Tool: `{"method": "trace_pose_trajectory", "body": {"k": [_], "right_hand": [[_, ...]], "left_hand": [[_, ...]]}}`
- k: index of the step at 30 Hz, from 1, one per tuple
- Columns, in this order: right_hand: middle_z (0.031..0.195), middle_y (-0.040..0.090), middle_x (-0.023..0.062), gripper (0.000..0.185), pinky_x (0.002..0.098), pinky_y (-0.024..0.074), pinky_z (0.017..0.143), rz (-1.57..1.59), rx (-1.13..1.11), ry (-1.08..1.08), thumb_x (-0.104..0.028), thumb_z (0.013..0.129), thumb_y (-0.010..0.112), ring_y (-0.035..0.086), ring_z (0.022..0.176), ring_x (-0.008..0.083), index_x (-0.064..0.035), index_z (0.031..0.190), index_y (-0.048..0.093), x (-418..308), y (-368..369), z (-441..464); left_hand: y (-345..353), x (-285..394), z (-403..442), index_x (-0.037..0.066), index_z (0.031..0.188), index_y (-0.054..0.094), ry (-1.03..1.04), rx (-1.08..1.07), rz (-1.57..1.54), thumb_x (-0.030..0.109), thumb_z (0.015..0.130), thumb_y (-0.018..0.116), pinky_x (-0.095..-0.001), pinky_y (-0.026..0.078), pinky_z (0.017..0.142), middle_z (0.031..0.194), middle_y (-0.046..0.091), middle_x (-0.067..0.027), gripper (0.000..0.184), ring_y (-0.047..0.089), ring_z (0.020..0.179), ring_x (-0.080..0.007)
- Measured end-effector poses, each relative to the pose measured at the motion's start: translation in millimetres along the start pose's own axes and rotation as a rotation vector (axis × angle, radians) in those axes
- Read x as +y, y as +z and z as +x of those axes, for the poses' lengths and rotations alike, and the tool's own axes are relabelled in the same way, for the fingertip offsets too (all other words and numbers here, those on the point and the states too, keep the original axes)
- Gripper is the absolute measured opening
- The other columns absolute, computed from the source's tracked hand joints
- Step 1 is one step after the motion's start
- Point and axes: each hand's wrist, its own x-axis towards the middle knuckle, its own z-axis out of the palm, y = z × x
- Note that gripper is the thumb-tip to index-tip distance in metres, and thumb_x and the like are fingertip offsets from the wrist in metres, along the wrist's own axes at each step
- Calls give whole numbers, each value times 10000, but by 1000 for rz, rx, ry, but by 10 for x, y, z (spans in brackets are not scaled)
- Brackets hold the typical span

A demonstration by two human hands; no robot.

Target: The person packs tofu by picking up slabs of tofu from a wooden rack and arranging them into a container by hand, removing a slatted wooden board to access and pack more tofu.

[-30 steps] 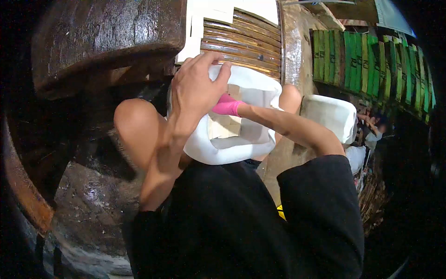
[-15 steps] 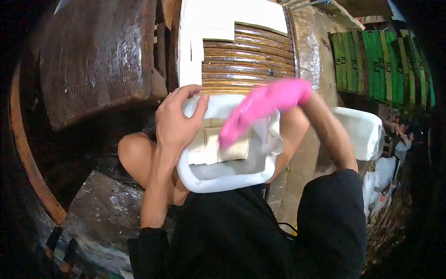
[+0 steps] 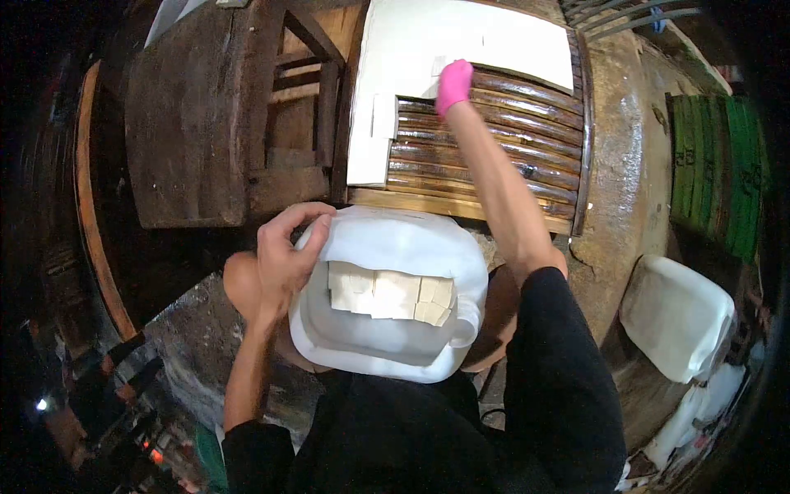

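Observation:
My bare left hand [image 3: 288, 251] grips the upper left rim of a white plastic container [image 3: 395, 239], a jug with its side cut open, resting at my lap. Inside lie several cream-coloured flat square pieces [image 3: 395, 294] in a row. My right hand [image 3: 455, 86], in a pink glove, is stretched forward over a slatted rack [image 3: 485, 156]. Its fingers are curled down at the edge of the white pieces [image 3: 395, 49] covering the rack's far and left parts. A small greyish square [image 3: 439, 66] shows beside the glove; whether the fingers hold it is hidden.
A dark wooden bench [image 3: 181, 132] stands left of the rack. To the right, another white plastic container [image 3: 679, 317] lies on the wet concrete floor [image 3: 613, 148], near green slatted panels [image 3: 712, 165]. Metal bars [image 3: 629, 15] show at the top right.
My right hand has moved from inside the container forward to the rack. The left hand stays on the rim. The view has shifted, and the container's opening now faces me more.

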Motion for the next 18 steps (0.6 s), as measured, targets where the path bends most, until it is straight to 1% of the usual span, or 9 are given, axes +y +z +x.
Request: {"method": "trace_pose_trajectory", "body": {"k": [1, 2, 4, 6, 8, 9, 12, 15, 18], "right_hand": [[1132, 578, 165, 375, 402, 452, 942, 138, -168, 99, -331, 987, 358, 566, 1064, 305, -19, 1142, 498, 89, -63, 291], [952, 573, 129, 314, 408, 481, 856, 281, -331, 195, -324, 977, 382, 576, 914, 308, -39, 949, 511, 142, -134, 477], [1199, 581, 165, 478, 441, 454, 960, 186, -489, 289, -388, 967, 368, 574, 1096, 319, 8, 1208, 483, 146, -316, 667], [1310, 586, 185, 596, 476, 431, 1017, 262, -607, 401, -429, 950, 368, 566, 1188, 341, 20, 1325, 482, 35, -229, 544], [1285, 587, 190, 593, 512, 411, 1027, 499, -669, 541, -448, 926, 381, 551, 1190, 374, -5, 1299, 508, -167, -254, 195], [1448, 470, 205, 710, 564, 312, 1105, 495, -717, 541, -486, 920, 352, 444, 1326, 403, -2, 1437, 400, -247, -259, 40], [1467, 443, 201, 730, 571, 283, 1117, 499, -679, 520, -517, 922, 337, 417, 1342, 405, -8, 1442, 392, -285, -321, -63], [1469, 442, 193, 728, 556, 277, 1128, 473, -695, 461, -524, 927, 335, 428, 1336, 398, -14, 1444, 389, -423, -539, -157], [1453, 462, 190, 715, 558, 281, 1130, 184, -517, 262, -524, 933, 322, 446, 1325, 384, -26, 1440, 393, -922, -658, -615]], "left_hand": [[8, 22, 12, -13, 991, 708, -2, 5, 4, 125, 878, 645, -300, 506, 832, 918, 719, -124, 189, 668, 868, -177], [34, -115, 57, -17, 994, 707, 21, -3, -23, 122, 880, 644, -300, 506, 833, 921, 719, -121, 190, 668, 871, -177], [55, -243, 97, -19, 998, 706, 28, -15, -41, 122, 885, 642, -300, 507, 834, 925, 720, -117, 192, 668, 872, -177], [39, -205, 97, -17, 1001, 708, 4, -17, -25, 129, 889, 642, -302, 509, 832, 926, 720, -114, 196, 668, 870, -177], [12, -79, 87, -16, 998, 709, -27, -23, -2, 136, 891, 640, -304, 511, 828, 922, 722, -115, 199, 670, 861, -180], [-5, -44, 87, -16, 996, 709, -41, -29, 5, 140, 892, 639, -304, 513, 826, 920, 723, -116, 200, 671, 856, -182], [43, -174, 150, -19, 995, 707, 27, -8, -63, 147, 894, 639, -301, 516, 816, 906, 724, -118, 205, 673, 845, -178], [113, -424, 181, -8, 993, 713, 44, 8, -161, 180, 893, 656, -301, 518, 811, 909, 727, -129, 221, 679, 856, -163], [64, -392, 161, -1, 1017, 714, 40, -16, -177, 192, 922, 635, -287, 501, 838, 942, 719, -102, 230, 651, 891, -137]]}}
